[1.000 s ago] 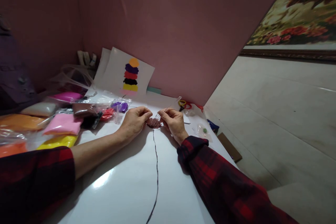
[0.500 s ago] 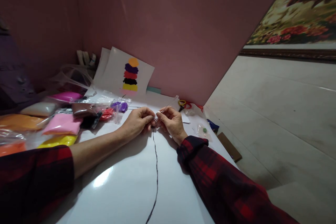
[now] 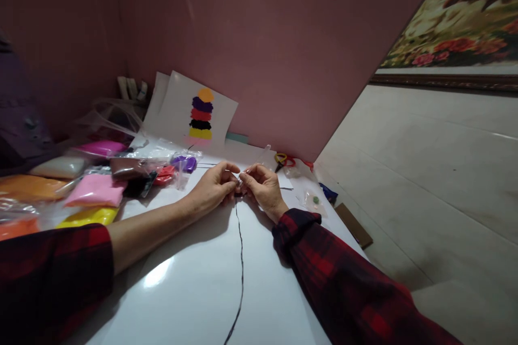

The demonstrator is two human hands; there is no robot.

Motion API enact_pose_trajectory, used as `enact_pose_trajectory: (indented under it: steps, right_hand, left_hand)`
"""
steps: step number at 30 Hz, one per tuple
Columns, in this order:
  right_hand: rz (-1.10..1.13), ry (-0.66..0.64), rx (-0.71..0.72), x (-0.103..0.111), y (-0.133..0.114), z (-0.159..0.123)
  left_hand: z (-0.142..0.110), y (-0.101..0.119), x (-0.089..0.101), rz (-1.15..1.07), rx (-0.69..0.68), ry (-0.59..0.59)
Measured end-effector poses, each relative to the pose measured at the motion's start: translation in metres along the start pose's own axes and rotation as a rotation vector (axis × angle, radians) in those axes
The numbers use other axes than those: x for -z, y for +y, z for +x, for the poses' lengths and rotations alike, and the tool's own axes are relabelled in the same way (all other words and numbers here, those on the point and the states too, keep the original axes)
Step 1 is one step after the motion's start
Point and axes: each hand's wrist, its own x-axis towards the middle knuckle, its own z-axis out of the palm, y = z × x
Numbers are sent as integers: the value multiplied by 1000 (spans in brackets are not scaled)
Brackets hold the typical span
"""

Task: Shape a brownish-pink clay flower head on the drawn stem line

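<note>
My right hand (image 3: 261, 187) pinches a slim clear plastic tool (image 3: 265, 154), whose far end sticks up behind the fingers. Its working end lies between my two hands and is hard to make out. Close against it, my left hand (image 3: 216, 183) has thumb and fingers bent together; what they grip, if anything, is hidden. Below the fingertips a small dark edge of the brown clay piece (image 3: 237, 195) shows, the rest being covered by my hands. A thin dark line (image 3: 242, 259) runs from there down the white sheet (image 3: 194, 285) towards me.
Left lie several bags of coloured clay, including pink (image 3: 96, 190), yellow (image 3: 89, 217) and purple (image 3: 184, 164). A paper with stacked colour patches (image 3: 220, 113) leans on the pink wall. Scissors (image 3: 280, 160) and a small bag with a green bit (image 3: 315, 200) lie right.
My left hand has moved right to meet my right hand, covering the brown clay piece that showed before. The clear tool's far end has swung left.
</note>
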Motion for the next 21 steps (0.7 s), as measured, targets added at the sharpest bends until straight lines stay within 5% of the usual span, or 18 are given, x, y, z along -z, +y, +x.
enact_pose_trajectory:
  steps: [10, 21]
  right_hand:
    - [40, -51, -122, 1, -1, 2]
    - [34, -2, -22, -1, -2, -1]
  left_hand:
    - [-1, -1, 0, 81, -50, 25]
    - [0, 0, -2, 126, 33, 61]
